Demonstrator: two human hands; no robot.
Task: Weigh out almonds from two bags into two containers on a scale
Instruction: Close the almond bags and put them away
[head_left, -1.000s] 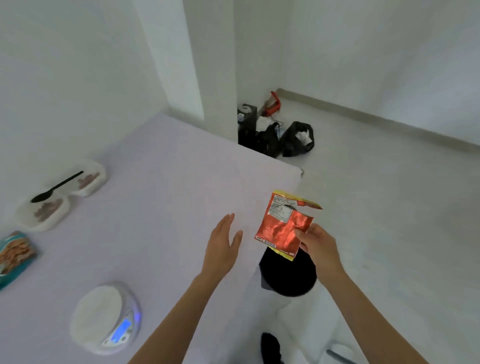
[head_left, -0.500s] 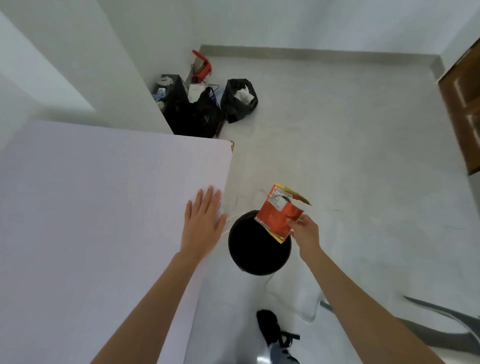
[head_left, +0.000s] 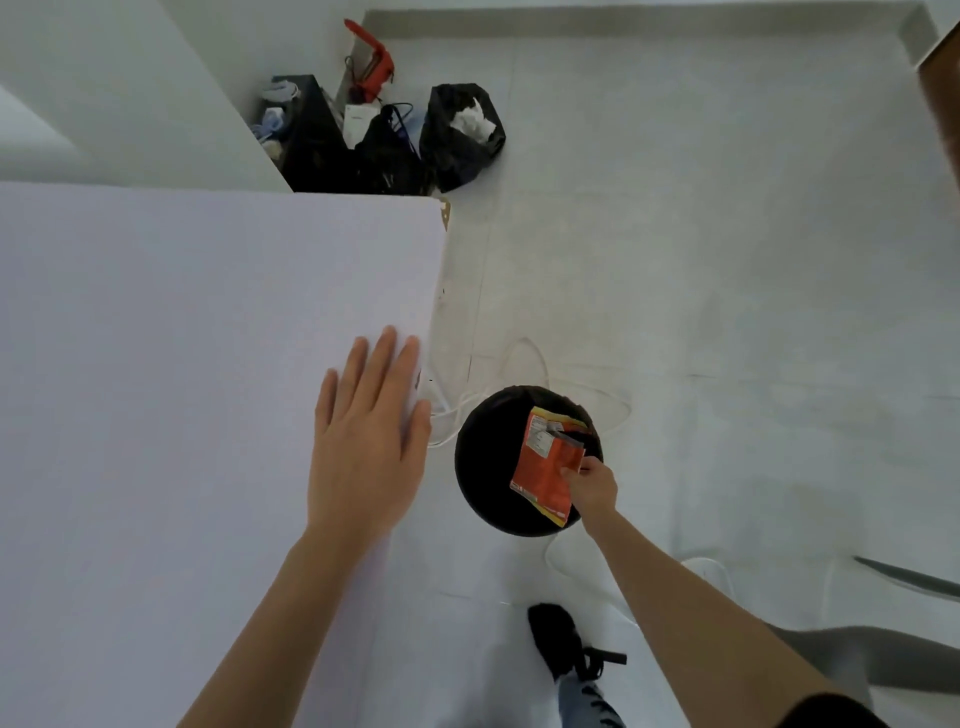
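The white table (head_left: 182, 389) fills the left side. On the floor just beside its edge stands a round black bin (head_left: 483, 467). The left hand (head_left: 369, 447) lies flat, fingers straight, at the table's right edge, holding nothing. The orange bag (head_left: 545, 467) hangs over the bin's mouth, well right of that hand, pinched at its side by the right hand (head_left: 592, 486).

Black bin (head_left: 488, 467) on floor beside table (head_left: 156, 364); rubbish bags (head_left: 447, 156) beyond

My left hand (head_left: 369, 431) is flat, palm down, fingers straight and close together, forearm stretched forward. My right arm reaches low, my right hand (head_left: 592, 486) pinching the bag (head_left: 543, 470).
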